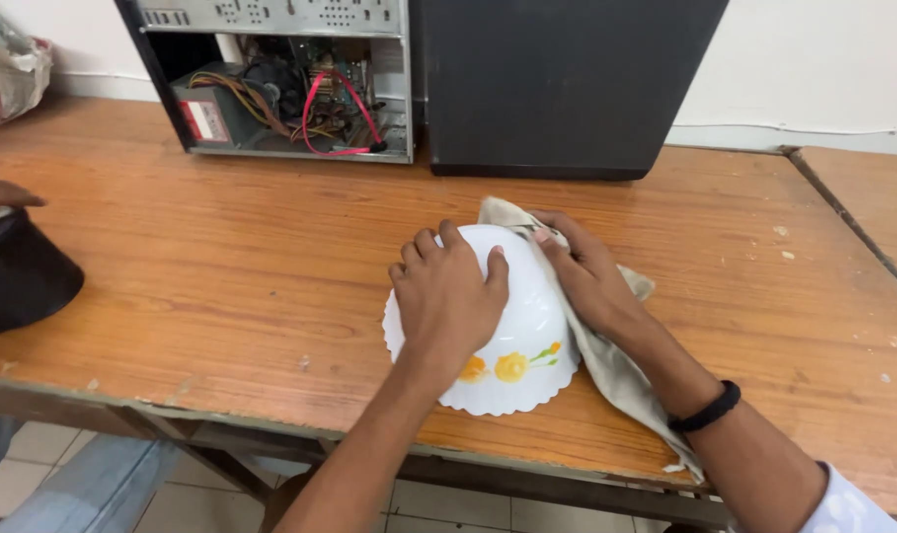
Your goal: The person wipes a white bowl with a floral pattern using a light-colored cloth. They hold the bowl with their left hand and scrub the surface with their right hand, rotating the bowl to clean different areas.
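**Upturned bowl under both hands, cloth on its right side**

The white bowl (512,336) sits upside down near the front edge of the wooden table (221,266), its scalloped rim flat on the wood and yellow flowers printed on the side facing you. It looks like thin, glossy ware: probably light, stiff and slick, and likely to chip at the wavy rim if it slides off the edge. The dome gives little to grip, so a flat palm on top or fingers under the rim seem the surest holds.

Your left hand (448,296) lies spread over the top of the bowl, fingers open and pressing down. Your right hand (591,276) presses a beige cloth (616,365) against the bowl's right side; the soft, limp cloth trails back under your wrist to the table edge.

The tabletop is worn, with chips and crumbs to the right. Behind stand an open computer case (290,79) with exposed wires and a closed black case (557,84). At far left, another person's hand (2,192) rests on a dark object (19,276).
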